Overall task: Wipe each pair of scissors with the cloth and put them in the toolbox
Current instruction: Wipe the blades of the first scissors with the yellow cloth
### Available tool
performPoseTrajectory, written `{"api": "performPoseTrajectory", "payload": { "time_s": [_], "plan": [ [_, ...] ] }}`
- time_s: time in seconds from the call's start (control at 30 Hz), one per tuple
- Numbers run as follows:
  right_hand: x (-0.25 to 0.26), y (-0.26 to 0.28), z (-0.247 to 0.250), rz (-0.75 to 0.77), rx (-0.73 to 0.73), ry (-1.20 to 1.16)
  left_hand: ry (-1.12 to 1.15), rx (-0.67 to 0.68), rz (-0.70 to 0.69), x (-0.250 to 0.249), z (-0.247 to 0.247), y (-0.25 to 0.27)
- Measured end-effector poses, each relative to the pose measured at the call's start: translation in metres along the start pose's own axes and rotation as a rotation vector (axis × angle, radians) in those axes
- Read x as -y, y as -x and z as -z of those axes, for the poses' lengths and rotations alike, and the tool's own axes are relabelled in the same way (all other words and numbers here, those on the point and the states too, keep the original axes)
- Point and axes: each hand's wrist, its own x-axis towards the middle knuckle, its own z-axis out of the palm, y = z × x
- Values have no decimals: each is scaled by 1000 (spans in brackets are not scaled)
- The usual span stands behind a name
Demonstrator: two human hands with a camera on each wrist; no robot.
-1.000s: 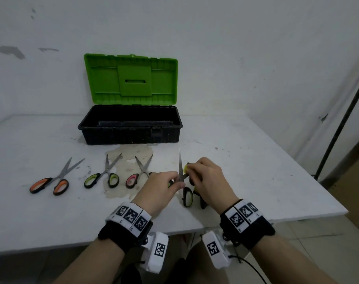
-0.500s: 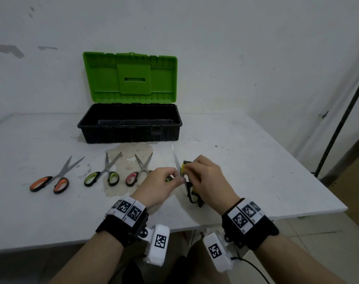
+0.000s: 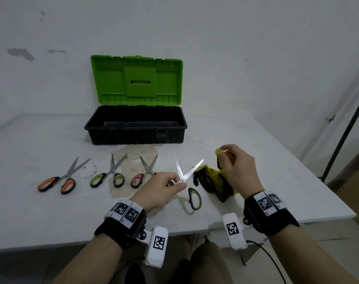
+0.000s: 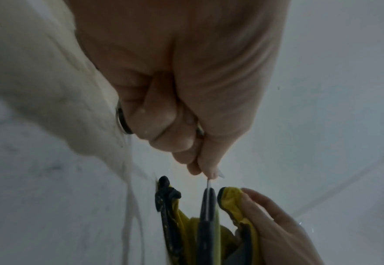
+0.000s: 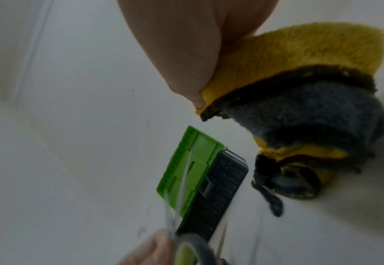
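Observation:
My left hand (image 3: 170,184) pinches a pair of green-handled scissors (image 3: 187,177) near the pivot, just above the table, with the blades spread in a V. To its right, my right hand (image 3: 234,167) grips a yellow and grey cloth (image 3: 212,179), lifted clear of the blades. In the right wrist view the cloth (image 5: 299,93) hangs bunched from the fingers. In the left wrist view the scissors (image 4: 208,202) run down from the pinching fingers, with the cloth (image 4: 230,200) beside them. The toolbox (image 3: 135,125) stands open at the back, its green lid upright.
Three more pairs of scissors lie in a row on the white table (image 3: 31,218): orange-handled (image 3: 60,180), green-handled (image 3: 110,175) and pink-handled (image 3: 145,171). A stained patch (image 3: 133,158) lies before the toolbox. A dark pole (image 3: 346,128) leans at the right.
The scissors' blades have spread apart into a V. My right hand has drawn the cloth off the blades, up and to the right. The left hand keeps its pinch.

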Motion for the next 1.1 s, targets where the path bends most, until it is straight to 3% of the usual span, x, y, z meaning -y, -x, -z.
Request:
{"api": "performPoseTrajectory", "payload": {
  "time_s": [0.13,0.27,0.37,0.53,0.63,0.93,1.1],
  "plan": [
    [11,3,15,-33,1,-141,64,44,53,-3,0,0],
    [29,10,22,-88,167,-250,85,59,63,-3,2,1],
    [42,15,25,34,310,-143,65,53,66,-4,6,1],
    [55,22,5,266,423,81,57,90,46,-7,9,1],
    [49,24,-17,407,421,129,84,111,22,-9,9,2],
    [37,34,-29,567,397,135,51,121,-14,-4,13,0],
    [35,33,-33,597,388,222,-100,126,-64,-4,17,-5]
  ]
}}
